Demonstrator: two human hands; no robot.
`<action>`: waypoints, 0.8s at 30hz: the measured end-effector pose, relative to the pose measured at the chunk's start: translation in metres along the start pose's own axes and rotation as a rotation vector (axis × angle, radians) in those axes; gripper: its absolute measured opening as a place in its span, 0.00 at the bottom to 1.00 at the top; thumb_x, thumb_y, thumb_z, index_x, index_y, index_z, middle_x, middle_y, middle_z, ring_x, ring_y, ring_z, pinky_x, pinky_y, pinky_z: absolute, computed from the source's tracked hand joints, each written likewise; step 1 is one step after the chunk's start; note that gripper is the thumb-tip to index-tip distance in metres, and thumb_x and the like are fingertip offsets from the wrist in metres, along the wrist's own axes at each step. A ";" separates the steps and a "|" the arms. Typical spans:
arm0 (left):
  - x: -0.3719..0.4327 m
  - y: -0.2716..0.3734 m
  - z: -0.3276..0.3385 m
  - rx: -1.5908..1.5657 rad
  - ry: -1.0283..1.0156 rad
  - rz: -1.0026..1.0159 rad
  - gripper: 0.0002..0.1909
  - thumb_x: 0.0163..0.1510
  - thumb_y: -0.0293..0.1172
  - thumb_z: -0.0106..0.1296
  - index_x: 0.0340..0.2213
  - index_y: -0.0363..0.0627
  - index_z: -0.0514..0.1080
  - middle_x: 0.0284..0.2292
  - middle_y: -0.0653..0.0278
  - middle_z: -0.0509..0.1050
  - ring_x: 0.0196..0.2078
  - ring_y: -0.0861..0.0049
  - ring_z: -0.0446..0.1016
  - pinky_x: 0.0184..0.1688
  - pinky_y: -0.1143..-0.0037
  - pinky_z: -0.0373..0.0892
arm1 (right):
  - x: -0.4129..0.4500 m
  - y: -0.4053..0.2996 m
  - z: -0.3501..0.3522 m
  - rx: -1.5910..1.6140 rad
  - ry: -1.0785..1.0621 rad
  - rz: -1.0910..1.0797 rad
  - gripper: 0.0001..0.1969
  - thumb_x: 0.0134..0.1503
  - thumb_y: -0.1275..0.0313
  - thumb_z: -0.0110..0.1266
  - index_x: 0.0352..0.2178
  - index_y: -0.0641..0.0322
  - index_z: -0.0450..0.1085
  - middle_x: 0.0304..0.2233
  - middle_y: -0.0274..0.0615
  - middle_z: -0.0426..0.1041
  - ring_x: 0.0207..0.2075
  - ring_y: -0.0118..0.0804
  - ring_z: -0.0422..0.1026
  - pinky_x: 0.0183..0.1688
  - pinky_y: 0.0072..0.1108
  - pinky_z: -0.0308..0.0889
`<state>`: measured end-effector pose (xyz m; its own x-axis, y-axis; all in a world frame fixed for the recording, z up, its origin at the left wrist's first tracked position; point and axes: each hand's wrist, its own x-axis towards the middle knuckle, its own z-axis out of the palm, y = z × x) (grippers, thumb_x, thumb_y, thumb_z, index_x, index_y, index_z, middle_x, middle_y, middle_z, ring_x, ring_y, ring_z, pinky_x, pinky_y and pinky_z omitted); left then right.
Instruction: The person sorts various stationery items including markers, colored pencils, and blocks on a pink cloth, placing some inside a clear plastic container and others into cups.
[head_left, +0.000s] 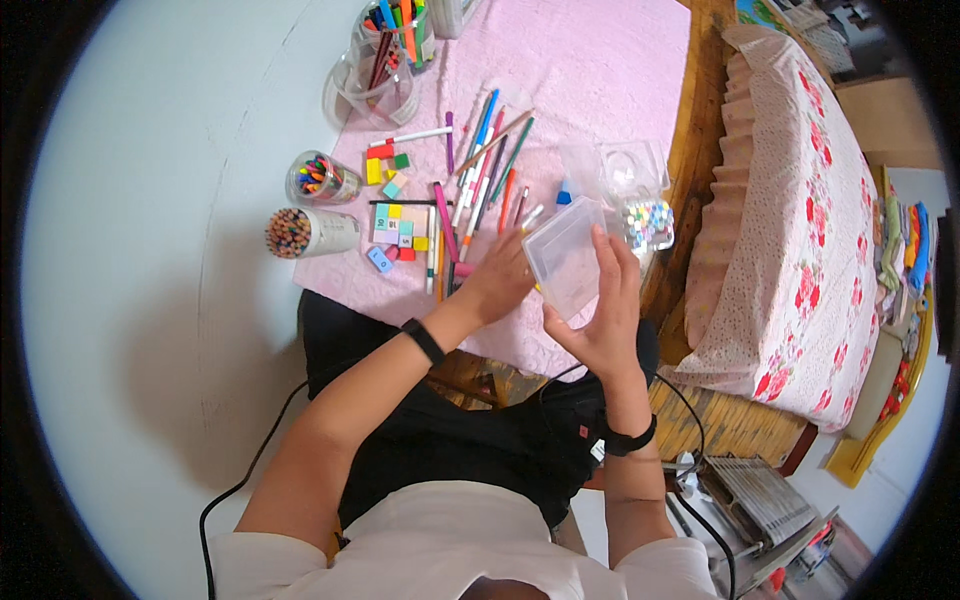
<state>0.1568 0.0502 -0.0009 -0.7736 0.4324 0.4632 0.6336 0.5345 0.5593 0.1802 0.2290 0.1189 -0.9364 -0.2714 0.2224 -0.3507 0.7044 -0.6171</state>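
Note:
My right hand grips a clear, shallow plastic box by its edges, thumb on the near side and fingers along the right. The box is tilted above the pink cloth. Close to its left edge is my left hand, its fingertips partly hidden, so I cannot tell what they hold. Several markers and pencils lie loosely beyond my left hand. Left of them are coloured blocks, some bearing numbers. A blue block lies just beyond the box.
At the left stand a cup of colored pencils, a cup of crayons and clear tubs with pens. An open clear case and a container of small coloured pieces lie right. A floral-covered bed borders the table.

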 end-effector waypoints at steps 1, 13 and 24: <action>0.000 -0.001 0.004 -0.002 0.009 0.012 0.14 0.52 0.27 0.51 0.42 0.41 0.73 0.45 0.54 0.71 0.54 0.57 0.66 0.58 0.61 0.63 | -0.011 -0.002 -0.002 -0.039 0.002 -0.002 0.49 0.39 0.63 0.68 0.63 0.60 0.55 0.54 0.59 0.60 0.56 0.60 0.61 0.58 0.42 0.59; -0.069 0.021 -0.079 0.252 0.041 -0.112 0.06 0.51 0.25 0.49 0.32 0.45 0.74 0.33 0.61 0.74 0.41 0.62 0.72 0.45 0.66 0.68 | -0.086 0.073 0.055 -0.248 0.163 0.303 0.42 0.43 0.62 0.70 0.58 0.64 0.60 0.53 0.63 0.63 0.54 0.61 0.64 0.56 0.43 0.62; -0.118 -0.022 -0.127 0.283 0.057 -0.266 0.20 0.49 0.15 0.44 0.44 0.41 0.73 0.44 0.56 0.72 0.50 0.59 0.70 0.52 0.66 0.68 | -0.057 0.005 0.096 -0.079 0.061 0.051 0.10 0.58 0.73 0.51 0.41 0.55 0.74 0.33 0.51 0.76 0.35 0.57 0.75 0.38 0.40 0.70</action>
<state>0.2345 -0.1051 0.0198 -0.9040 0.2154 0.3694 0.3786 0.8049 0.4570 0.2329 0.1849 0.0311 -0.9512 -0.1950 0.2392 -0.3000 0.7666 -0.5677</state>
